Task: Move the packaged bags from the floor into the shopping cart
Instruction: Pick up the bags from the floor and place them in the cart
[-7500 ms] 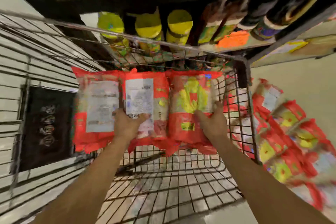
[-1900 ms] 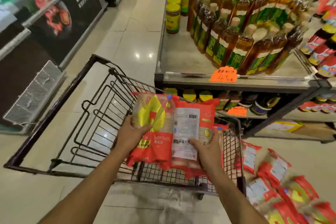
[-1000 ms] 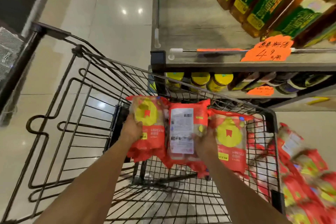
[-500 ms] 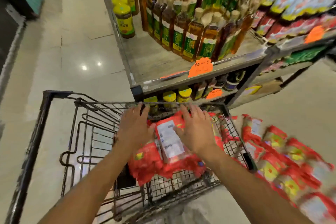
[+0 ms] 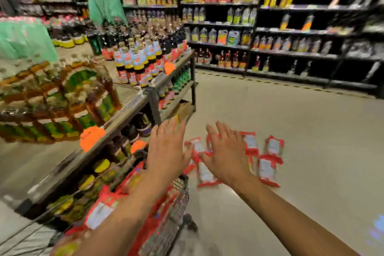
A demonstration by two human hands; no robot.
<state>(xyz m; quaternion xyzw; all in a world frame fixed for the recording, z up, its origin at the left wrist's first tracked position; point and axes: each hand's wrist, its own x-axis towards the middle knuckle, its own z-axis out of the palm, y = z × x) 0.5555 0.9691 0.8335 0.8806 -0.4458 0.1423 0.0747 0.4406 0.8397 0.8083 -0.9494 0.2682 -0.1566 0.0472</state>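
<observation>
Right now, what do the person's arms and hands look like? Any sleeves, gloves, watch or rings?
The bare left hand and bare right hand wear no gloves. The left forearm and right forearm are uncovered: no sleeve or watch in view. Too blurred to tell about rings.

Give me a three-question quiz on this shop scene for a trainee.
1. True or false: the left hand and the right hand are both open and hold nothing.
2. The red bags not yet loaded lie: A) on the floor; B) on the bottle shelf; C) in the left hand.
3. What kind of goods does the shopping cart hold?

Key
1. True.
2. A.
3. Red packaged bags: the loaded bags show under the left forearm.
</observation>
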